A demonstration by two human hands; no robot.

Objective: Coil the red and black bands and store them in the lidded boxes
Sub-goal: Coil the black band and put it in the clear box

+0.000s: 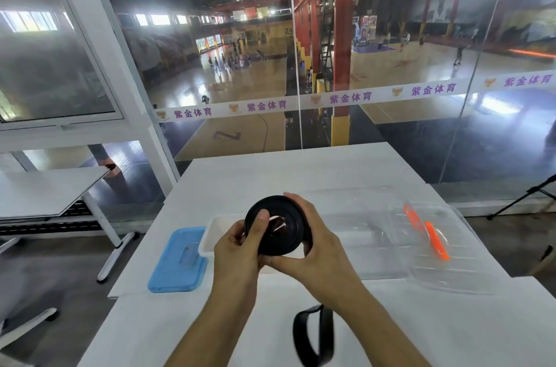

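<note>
White table (301,174) set against a glass wall; beyond the glass, a large indoor sports hall with wooden courts and red steel columns. A printed strip with purple characters runs across the glass. A second white table (45,195) stands to the left, apart from the first.

Black band (278,226): wound into a tight flat coil, held up above the table between both hands, coil face turned toward the camera. A loose tail of the same band (314,333) hangs down between the forearms and loops over the near part of the table; it looks motion-blurred.

Left hand (237,249): at the coil's left and lower side, fingers curled behind it, thumb pressed flat on the front face near the centre.

Right hand (319,243): wrapped round the coil's right rim, fingers curling over the top edge, thumb running under the bottom edge. Both hands grip the coil; the thumbs nearly meet below it.

White box (213,231): open, on the table directly behind and below the coil, partly hidden by the left hand. Contents cannot be made out.

Blue lid (177,261): lies flat on the table, touching the left side of the white box.

Clear box (361,234): on the table to the right of the hands, transparent and hard to outline. Clear lid (445,255) with orange clips (436,242) lies further right, near the table's edge.

Tripod legs (529,195) show at the far right, on the floor.
</note>
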